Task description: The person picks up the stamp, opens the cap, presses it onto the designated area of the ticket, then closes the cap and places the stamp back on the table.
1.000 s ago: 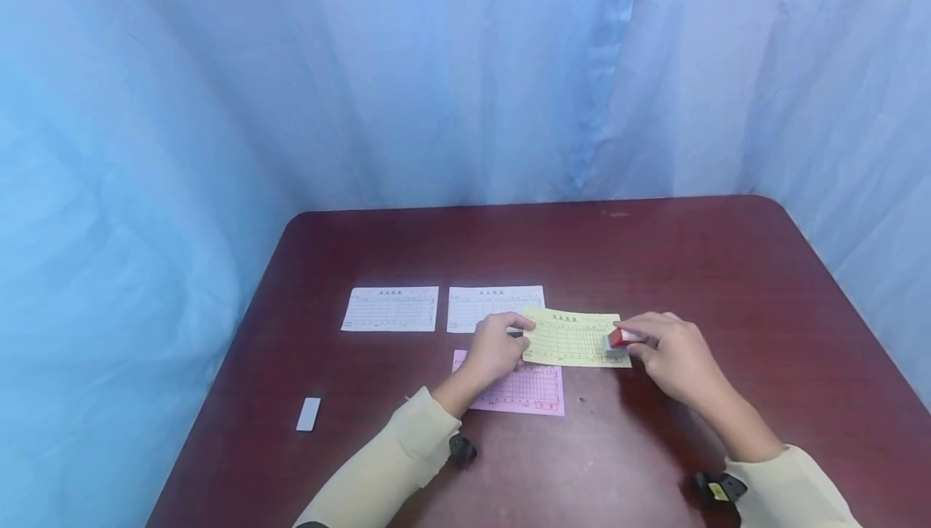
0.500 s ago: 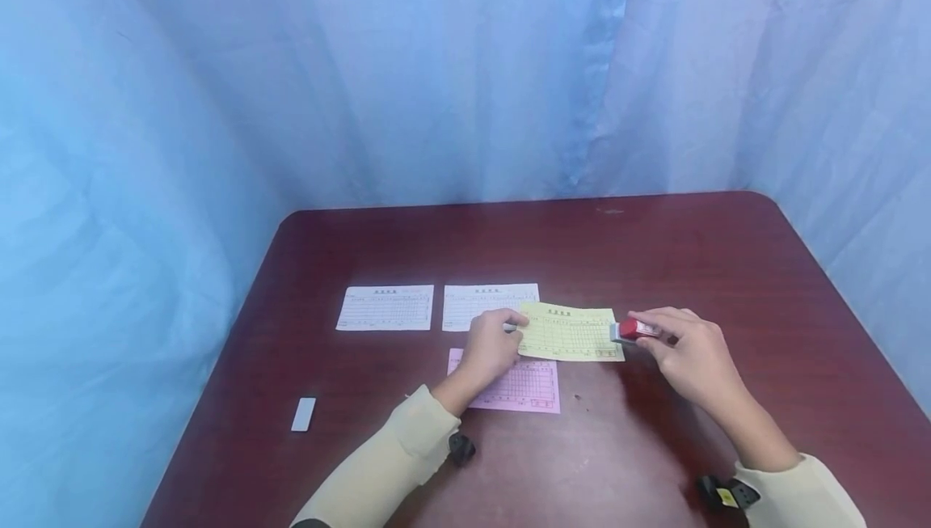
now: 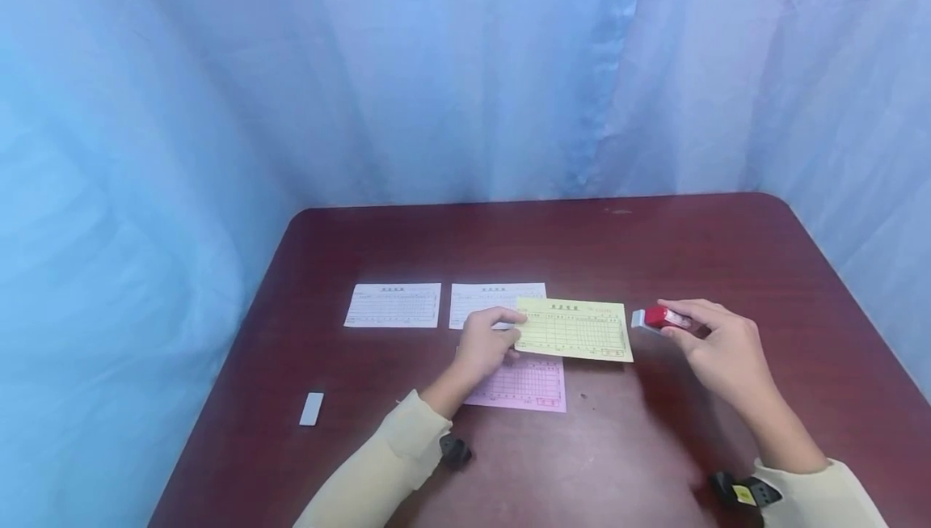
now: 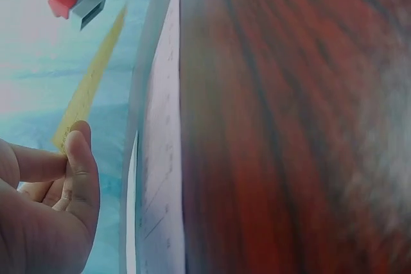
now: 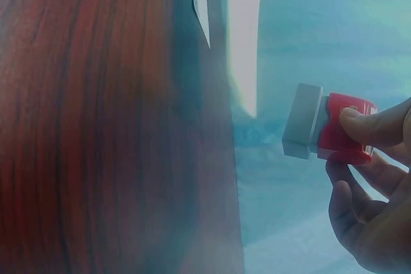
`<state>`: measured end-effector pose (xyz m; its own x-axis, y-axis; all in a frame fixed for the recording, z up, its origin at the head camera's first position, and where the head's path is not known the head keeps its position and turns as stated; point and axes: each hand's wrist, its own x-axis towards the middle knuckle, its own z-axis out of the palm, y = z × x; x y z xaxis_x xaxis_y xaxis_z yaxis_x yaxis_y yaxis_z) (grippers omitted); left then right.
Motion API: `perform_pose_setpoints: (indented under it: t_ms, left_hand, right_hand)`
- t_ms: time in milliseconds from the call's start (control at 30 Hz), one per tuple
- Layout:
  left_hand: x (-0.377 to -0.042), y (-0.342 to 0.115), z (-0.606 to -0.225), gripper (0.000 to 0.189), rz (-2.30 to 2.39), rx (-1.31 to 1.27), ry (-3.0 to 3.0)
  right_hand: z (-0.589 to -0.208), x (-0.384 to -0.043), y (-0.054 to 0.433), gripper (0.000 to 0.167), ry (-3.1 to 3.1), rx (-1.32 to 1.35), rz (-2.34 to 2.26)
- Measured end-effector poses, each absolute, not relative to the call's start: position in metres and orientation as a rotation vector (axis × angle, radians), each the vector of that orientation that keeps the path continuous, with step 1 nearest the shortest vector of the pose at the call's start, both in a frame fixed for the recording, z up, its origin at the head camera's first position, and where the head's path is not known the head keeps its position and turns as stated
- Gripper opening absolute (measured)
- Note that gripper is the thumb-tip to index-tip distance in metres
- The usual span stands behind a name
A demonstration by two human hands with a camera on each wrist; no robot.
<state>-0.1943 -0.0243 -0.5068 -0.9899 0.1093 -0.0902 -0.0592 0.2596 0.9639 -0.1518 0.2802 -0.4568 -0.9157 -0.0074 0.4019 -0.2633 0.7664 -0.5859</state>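
My left hand (image 3: pixel 486 344) pinches the left edge of a yellow printed form (image 3: pixel 570 330) between thumb and fingers, holding it above the table. In the left wrist view the yellow form (image 4: pixel 96 81) is raised and seen nearly edge-on. My right hand (image 3: pixel 727 346) grips a red self-inking stamp (image 3: pixel 663 318) just right of the form, apart from it. The stamp's grey end (image 5: pixel 303 120) points left, toward the form. Beneath the left hand and yellow form lies a pink form (image 3: pixel 520 389), partly covered from view.
Two white forms (image 3: pixel 393 306) lie side by side farther back; the yellow form overlaps the right white form (image 3: pixel 494 293) in view. A small pale rectangular piece (image 3: pixel 311 409) lies at the left on the dark red table (image 3: pixel 684 245). Blue curtains (image 3: pixel 451 75) surround the table.
My right hand has drawn the stamp rightward, off the yellow form's lower right corner. The left hand keeps hold of the yellow form, which has hardly moved.
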Motion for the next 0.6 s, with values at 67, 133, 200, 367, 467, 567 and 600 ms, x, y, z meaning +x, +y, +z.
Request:
perform_pose_setpoints:
  t_ms: [67, 133, 200, 367, 467, 567, 600]
  left_hand:
    - [-0.193, -0.026, -0.505, 0.026, 1.849, 0.058, 2.364]
    - [-0.191, -0.029, -0.503, 0.026, 1.861, 0.072, 2.355]
    - [-0.190, -0.031, -0.501, 0.026, 1.868, 0.074, 2.348]
    - [-0.189, -0.038, -0.499, 0.026, 1.872, 0.044, 2.357]
    - [-0.190, -0.036, -0.499, 0.025, 1.871, 0.039, 2.352]
    - [-0.190, -0.035, -0.497, 0.025, 1.877, 0.039, 2.342]
    - [-0.189, -0.036, -0.496, 0.025, 1.878, 0.034, 2.342]
  right_hand:
    - [-0.457, -0.150, 0.280, 0.041, -2.592, 0.197, 0.934]
    - [-0.457, -0.148, 0.280, 0.041, -2.591, 0.194, 0.930]
    - [-0.456, -0.147, 0.280, 0.041, -2.586, 0.194, 0.929]
    - [-0.457, -0.148, 0.280, 0.041, -2.580, 0.203, 0.931]
    - [-0.457, -0.148, 0.282, 0.040, -2.597, 0.188, 0.916]
    - [-0.457, -0.149, 0.281, 0.040, -2.612, 0.184, 0.908]
    - [-0.457, -0.149, 0.280, 0.040, -2.616, 0.185, 0.910]
